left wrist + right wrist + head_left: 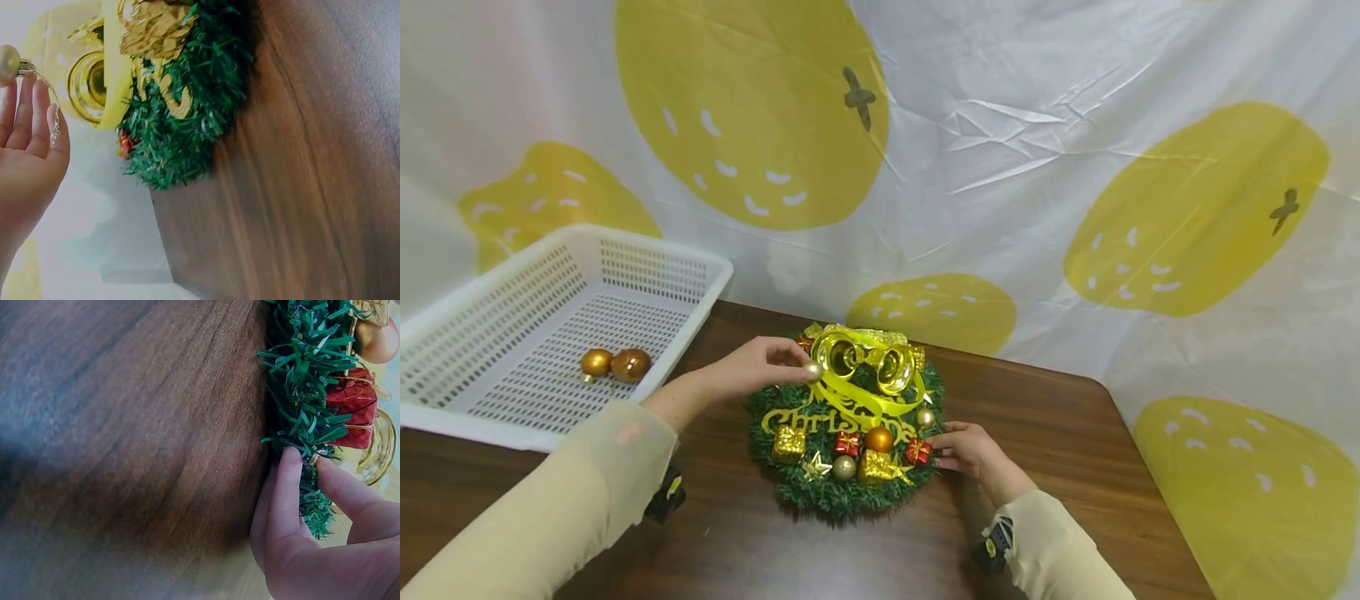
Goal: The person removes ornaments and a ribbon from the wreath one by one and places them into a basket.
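Green wreath (831,497) laid on a brown table (1037,400), right edge pinched by the right hand (970,450), small pale gold ball (812,371) held by the left hand (758,363) near its far left side, two golden-brown balls (630,365) contained in a white slotted basket (475,427).

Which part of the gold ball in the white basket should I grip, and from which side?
Pinch the near and far sides of the gold ball's round body, probably best from above: the white basket is open-topped but walled around, and the brown ball crowds its right side.
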Demonstrator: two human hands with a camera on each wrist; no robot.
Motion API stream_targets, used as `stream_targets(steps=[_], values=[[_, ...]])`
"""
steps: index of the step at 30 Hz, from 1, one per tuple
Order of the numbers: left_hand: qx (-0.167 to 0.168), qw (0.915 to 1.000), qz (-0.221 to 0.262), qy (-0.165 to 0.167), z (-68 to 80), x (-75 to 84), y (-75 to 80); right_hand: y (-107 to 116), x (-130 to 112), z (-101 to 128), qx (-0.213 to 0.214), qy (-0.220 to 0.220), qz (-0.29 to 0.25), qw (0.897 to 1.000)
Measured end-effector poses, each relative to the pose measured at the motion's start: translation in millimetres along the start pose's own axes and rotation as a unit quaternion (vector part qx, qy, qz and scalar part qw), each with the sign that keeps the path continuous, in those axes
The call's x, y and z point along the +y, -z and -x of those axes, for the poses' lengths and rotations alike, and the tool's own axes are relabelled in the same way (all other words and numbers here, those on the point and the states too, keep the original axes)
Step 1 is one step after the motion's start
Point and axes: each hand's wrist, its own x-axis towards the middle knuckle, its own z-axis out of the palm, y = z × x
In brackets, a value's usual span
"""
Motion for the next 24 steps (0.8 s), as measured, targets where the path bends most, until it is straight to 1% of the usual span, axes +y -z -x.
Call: stream_targets(steps=[4,10,14,21,24], values=[[0.014,0.9999,-0.005,-0.007,0.8,2.6,7.3,-0.4,0.4,0.3,0.000,0.001,0.003,1.000],[0.035,0.9994,0.004,0.004,2.0,7.7,18.4,-0.1,0.3,1.3,0.006,0.000,0.011,1.000],[0.050,0.9988,0.004,0.005,5.3,10.0,26.9,-0.5,-0.5,1.9,0.007,0.000,0.014,1.000],[0.078,0.9963,0.034,0.011,10.7,13.6,42.3,-0.7,-0.9,2.2,0.006,0.001,0.013,1.000],[0.086,0.9957,0.029,0.017,14.2,14.6,51.5,-0.5,-0.8,2.5,0.006,0.002,0.014,1.000]])
